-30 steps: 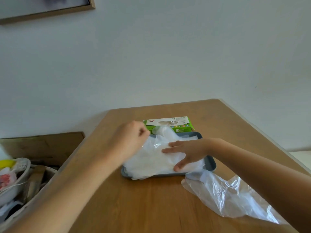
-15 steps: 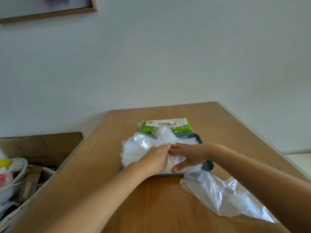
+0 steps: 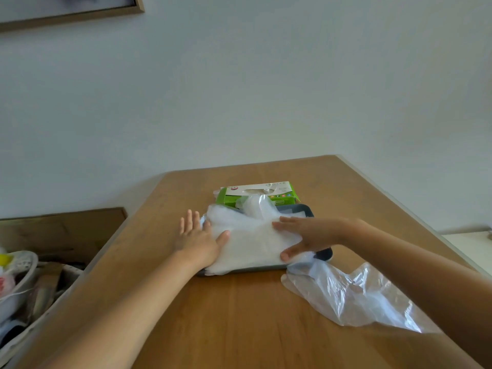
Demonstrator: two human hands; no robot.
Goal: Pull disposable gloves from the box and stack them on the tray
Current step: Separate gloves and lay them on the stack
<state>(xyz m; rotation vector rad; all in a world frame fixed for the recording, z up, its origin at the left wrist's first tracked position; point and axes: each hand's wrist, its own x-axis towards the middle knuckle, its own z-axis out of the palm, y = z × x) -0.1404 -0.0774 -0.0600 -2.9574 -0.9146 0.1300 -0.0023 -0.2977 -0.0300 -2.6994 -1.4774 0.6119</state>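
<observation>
Left hand [image 3: 198, 241] lies flat with fingers straight at the left edge of the stack of gloves [image 3: 253, 245], thumb resting on the film; it grips nothing. Right hand [image 3: 306, 235] lies equally flat on the right half of the stack, fingers extended, thumb at the near edge. The stack rests on the grey tray [image 3: 308, 210] and overhangs its left rim.

Judged step: smoothing the top glove down. Done well, the palms press lightly and sweep outward from the middle, so that trapped air escapes and the thin sheets do not slide. The left overhang wants nudging inward.

Just behind the tray stands the green box [image 3: 282, 201], with one glove [image 3: 257, 207] protruding from its opening, ready for the next pull. A loose clear plastic sheet [image 3: 354, 296] lies on the wooden table [image 3: 239, 320], just beside the tray's near right corner. Beyond are a pale wall [image 3: 239, 89], a framed picture [image 3: 72, 14] at upper left, and a bin of clutter [image 3: 24, 278] beside the table.
</observation>
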